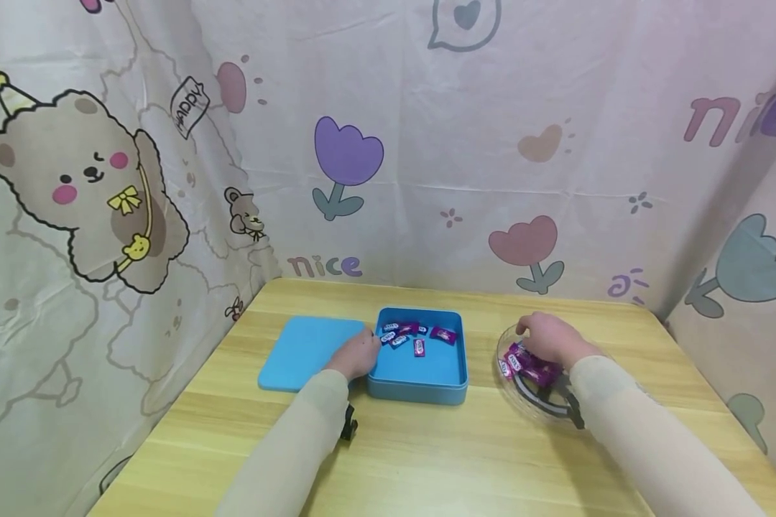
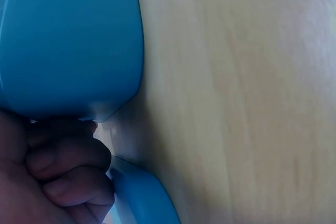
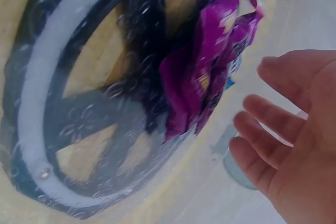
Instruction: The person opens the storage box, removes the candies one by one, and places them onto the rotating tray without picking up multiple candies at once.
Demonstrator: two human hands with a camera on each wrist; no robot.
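Observation:
My left hand (image 1: 357, 353) grips the left wall of an open blue box (image 1: 420, 394), its fingers curled in the left wrist view. Several small wrapped candies (image 1: 419, 347), purple and dark blue, lie inside, mostly toward the back. A clear round bowl (image 1: 506, 393) stands to the right with several purple wrapped candies (image 3: 197, 72) in it. Over this bowl is my right hand (image 1: 552, 337). The right wrist view shows its fingers apart and loosely bent beside the candies, with nothing visibly held.
A flat blue lid (image 1: 309, 353) lies left of the box, close to my left hand. Through the bowl shows a black and grey ring (image 3: 39, 103) with spokes. Printed curtains (image 1: 427, 237) border the wooden table (image 1: 420, 459) behind and at both sides.

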